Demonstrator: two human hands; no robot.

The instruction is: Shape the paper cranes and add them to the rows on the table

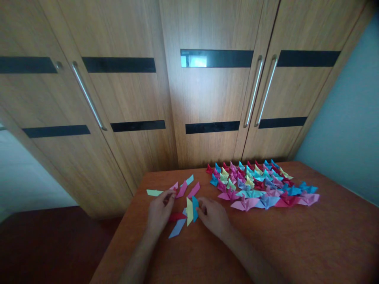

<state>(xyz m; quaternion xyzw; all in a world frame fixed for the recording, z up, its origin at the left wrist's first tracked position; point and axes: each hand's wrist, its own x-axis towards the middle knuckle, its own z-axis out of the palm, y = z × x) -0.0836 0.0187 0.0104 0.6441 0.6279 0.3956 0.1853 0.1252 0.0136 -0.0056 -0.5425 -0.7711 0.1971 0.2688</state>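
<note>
My left hand is closed in a pinch, its fingertips at a pink folded paper piece; whether it grips that piece is hard to see. The fingers of my right hand are curled closed at the right edge of a blue folded paper piece. That piece stands beside a yellow one. Between my hands lie a red piece and a lavender one. Farther back are two magenta pieces, one left of the other, and a light turquoise one.
Rows of colourful folded paper birds cover the back right of the brown table. A pale green piece lies near the table's left edge. A wooden wardrobe with metal handles stands directly behind.
</note>
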